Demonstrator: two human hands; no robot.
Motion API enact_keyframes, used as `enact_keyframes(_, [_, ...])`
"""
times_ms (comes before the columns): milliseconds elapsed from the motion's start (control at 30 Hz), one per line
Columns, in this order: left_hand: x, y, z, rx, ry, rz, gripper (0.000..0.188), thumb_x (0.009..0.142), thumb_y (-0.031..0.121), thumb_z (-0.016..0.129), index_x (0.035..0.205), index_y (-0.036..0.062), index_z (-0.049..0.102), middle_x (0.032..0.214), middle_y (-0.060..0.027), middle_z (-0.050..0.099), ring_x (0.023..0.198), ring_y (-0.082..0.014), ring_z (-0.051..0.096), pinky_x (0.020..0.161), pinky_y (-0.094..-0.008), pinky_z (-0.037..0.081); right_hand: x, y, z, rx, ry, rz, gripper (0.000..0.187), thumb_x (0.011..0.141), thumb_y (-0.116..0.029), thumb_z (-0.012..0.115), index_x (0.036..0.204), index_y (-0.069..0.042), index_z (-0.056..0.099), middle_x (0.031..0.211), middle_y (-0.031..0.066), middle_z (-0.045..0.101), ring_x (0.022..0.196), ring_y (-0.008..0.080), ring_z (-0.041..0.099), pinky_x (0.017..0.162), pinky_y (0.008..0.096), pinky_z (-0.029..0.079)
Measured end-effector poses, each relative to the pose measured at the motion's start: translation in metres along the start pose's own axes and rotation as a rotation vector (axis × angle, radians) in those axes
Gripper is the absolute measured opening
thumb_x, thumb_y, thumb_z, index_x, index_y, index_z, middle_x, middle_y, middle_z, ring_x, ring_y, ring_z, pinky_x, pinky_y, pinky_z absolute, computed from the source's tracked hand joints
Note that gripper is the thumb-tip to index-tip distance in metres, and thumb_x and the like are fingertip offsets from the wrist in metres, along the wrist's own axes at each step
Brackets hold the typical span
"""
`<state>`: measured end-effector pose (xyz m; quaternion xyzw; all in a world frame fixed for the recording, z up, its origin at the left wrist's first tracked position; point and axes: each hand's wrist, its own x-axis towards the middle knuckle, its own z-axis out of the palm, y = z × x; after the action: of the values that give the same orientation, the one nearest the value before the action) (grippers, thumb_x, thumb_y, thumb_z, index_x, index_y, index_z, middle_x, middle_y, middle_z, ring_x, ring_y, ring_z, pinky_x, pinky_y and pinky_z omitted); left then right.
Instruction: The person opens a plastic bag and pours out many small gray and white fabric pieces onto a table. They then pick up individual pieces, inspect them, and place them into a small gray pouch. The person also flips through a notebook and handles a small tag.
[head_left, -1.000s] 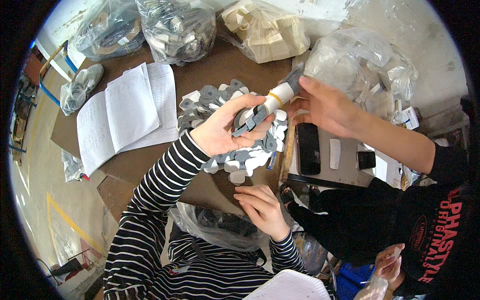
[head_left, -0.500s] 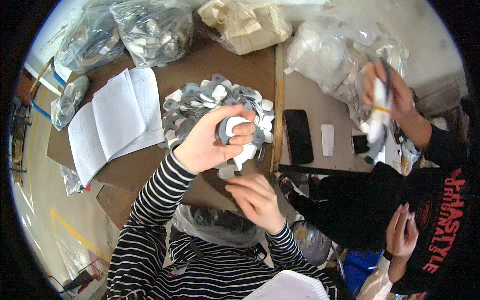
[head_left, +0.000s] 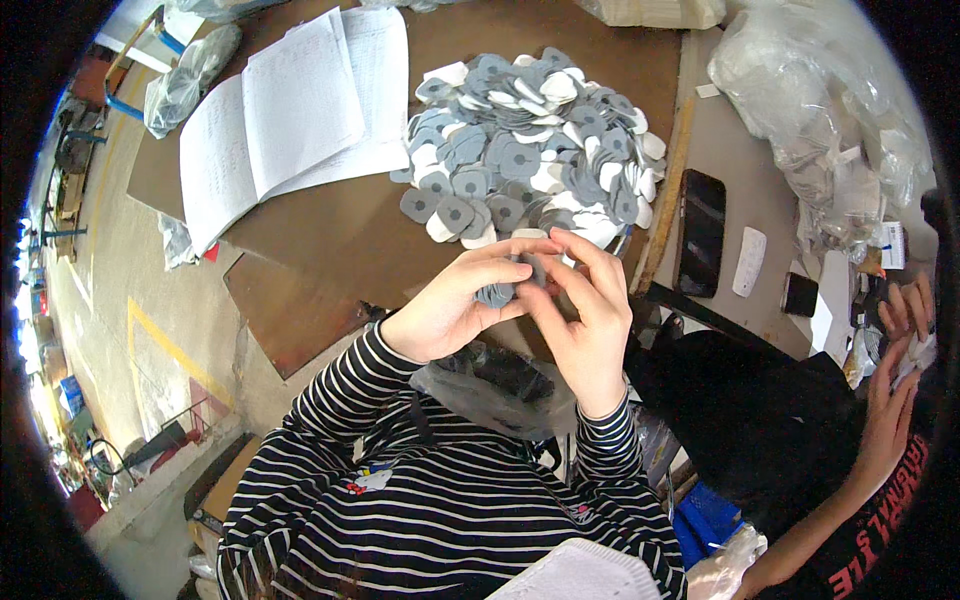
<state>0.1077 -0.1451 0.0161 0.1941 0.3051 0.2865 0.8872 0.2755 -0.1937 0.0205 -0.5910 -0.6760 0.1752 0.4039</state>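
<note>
Both my hands meet just in front of a heap of grey and white rounded flat pads [head_left: 520, 150], each grey one with a dark spot in its middle. My left hand [head_left: 440, 305] is wrapped round a small stack of grey pads [head_left: 494, 295]. My right hand [head_left: 592, 325] presses thumb and fingertips around a grey pad [head_left: 534, 270] at the stack's right end. Fingers partly cover the stack, so its far side is hidden.
Written paper sheets [head_left: 300, 110] lie left of the heap. Beyond a wooden strip [head_left: 668, 200] at right are a black phone [head_left: 702, 235], a white remote-like object [head_left: 748, 262] and clear plastic bags [head_left: 800, 110]. A co-worker's hands [head_left: 895, 370] are at far right. A plastic bag [head_left: 490, 395] hangs below my hands.
My right hand has risen to join the left at the stack of pads. My left hand has come nearer my body, off the heap. The view has shifted, and the co-worker's hands came together.
</note>
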Motion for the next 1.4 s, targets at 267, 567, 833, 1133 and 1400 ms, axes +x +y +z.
enact_keyframes(267, [-0.010, -0.010, -0.014, -0.163, -0.078, -0.050, 0.054, 0.108, 0.038, 0.041, 0.146, 0.0008, 0.041, 0.141, -0.0143, 0.053, 0.129, -0.0250, 0.055, 0.107, -0.0423, 0.049, -0.002, -0.004, -0.004, 0.239, -0.117, 0.153, 0.010, 0.085, 0.001, 0.070, 0.095, -0.001, 0.071, 0.132, 0.0136, 0.059, 0.108, 0.0213, 0.060, 0.092, 0.0340, 0.049])
enact_keyframes(567, [-0.016, -0.010, -0.015, -0.084, 0.032, -0.080, 0.050, 0.097, 0.011, 0.060, 0.142, 0.0062, 0.042, 0.116, -0.0056, 0.057, 0.106, -0.0132, 0.057, 0.088, -0.0284, 0.052, 0.005, -0.020, -0.003, 0.093, -0.393, -0.118, 0.080, 0.070, -0.009, 0.083, 0.142, -0.005, 0.050, 0.141, 0.0166, 0.054, 0.129, 0.0365, 0.052, 0.109, 0.0484, 0.041])
enact_keyframes(833, [-0.022, -0.019, -0.021, -0.224, -0.134, -0.265, 0.082, 0.083, -0.006, 0.063, 0.154, 0.0141, 0.026, 0.135, -0.0076, 0.046, 0.125, -0.0171, 0.052, 0.105, -0.0344, 0.047, -0.011, -0.006, 0.009, 0.137, -0.426, -0.210, 0.067, 0.063, -0.013, 0.085, 0.126, -0.007, 0.065, 0.117, 0.0117, 0.064, 0.106, 0.0294, 0.065, 0.085, 0.0403, 0.056])
enact_keyframes(1133, [-0.020, -0.031, -0.020, -0.133, -0.186, -0.181, 0.076, 0.088, 0.000, 0.060, 0.154, 0.0182, 0.026, 0.135, -0.0040, 0.046, 0.121, -0.0178, 0.054, 0.099, -0.0383, 0.051, -0.008, -0.009, 0.007, 0.208, -0.465, -0.198, 0.062, 0.065, -0.004, 0.083, 0.123, -0.006, 0.063, 0.109, 0.0106, 0.062, 0.100, 0.0316, 0.063, 0.085, 0.0390, 0.054])
enact_keyframes(1400, [-0.024, -0.007, -0.046, 0.149, -0.085, 0.158, 0.045, 0.098, 0.018, 0.056, 0.141, 0.0096, 0.044, 0.113, -0.0072, 0.055, 0.098, -0.0169, 0.056, 0.090, -0.0340, 0.050, 0.033, 0.001, 0.002, 0.035, -0.366, -0.393, 0.054, 0.079, -0.025, 0.079, 0.127, -0.009, 0.063, 0.131, 0.0136, 0.061, 0.119, 0.0347, 0.056, 0.101, 0.0473, 0.045])
